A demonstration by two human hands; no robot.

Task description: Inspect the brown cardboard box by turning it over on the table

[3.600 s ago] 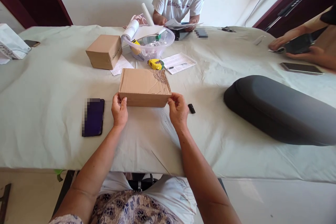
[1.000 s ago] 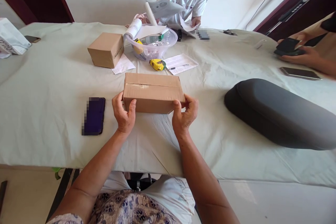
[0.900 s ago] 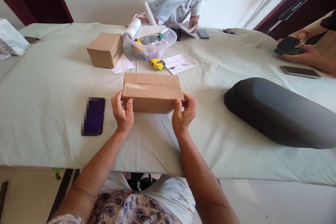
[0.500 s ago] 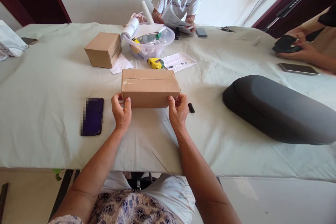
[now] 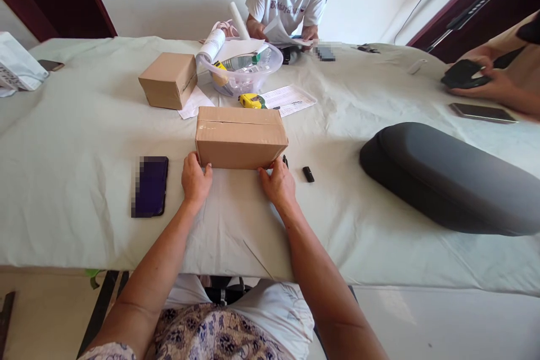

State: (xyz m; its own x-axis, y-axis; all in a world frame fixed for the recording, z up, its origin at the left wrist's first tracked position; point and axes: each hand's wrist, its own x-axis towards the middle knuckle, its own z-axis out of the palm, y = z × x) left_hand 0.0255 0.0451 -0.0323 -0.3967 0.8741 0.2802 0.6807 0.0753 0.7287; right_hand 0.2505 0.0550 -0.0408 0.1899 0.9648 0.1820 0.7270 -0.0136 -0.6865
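Observation:
A closed brown cardboard box (image 5: 240, 138) is on the cloth-covered table in front of me. My left hand (image 5: 196, 180) grips its lower left corner, the thumb at the bottom front edge and the fingers curled along the side. At the lower right corner, my right hand (image 5: 278, 181) holds the box in the same way, its fingers partly hidden behind the side. A small black object, perhaps a pen (image 5: 286, 161), shows just past the right fingers. To the right of that hand lies a small black cap-like piece (image 5: 308, 174).
A dark phone (image 5: 151, 187) lies left. Behind are another carton (image 5: 167, 80), a yellow tape measure (image 5: 252, 101), a printed sheet (image 5: 295, 99) and a plastic basin (image 5: 276, 62) of supplies. A grey case (image 5: 447, 180) sits right. One person (image 5: 287, 5) holds papers; another's hands (image 5: 498, 79) hold something black.
Both hands have slid lower on the box, thumbs now at its bottom edge. The box sits slightly farther from me, and the black pen-like object has come into sight by the right fingers.

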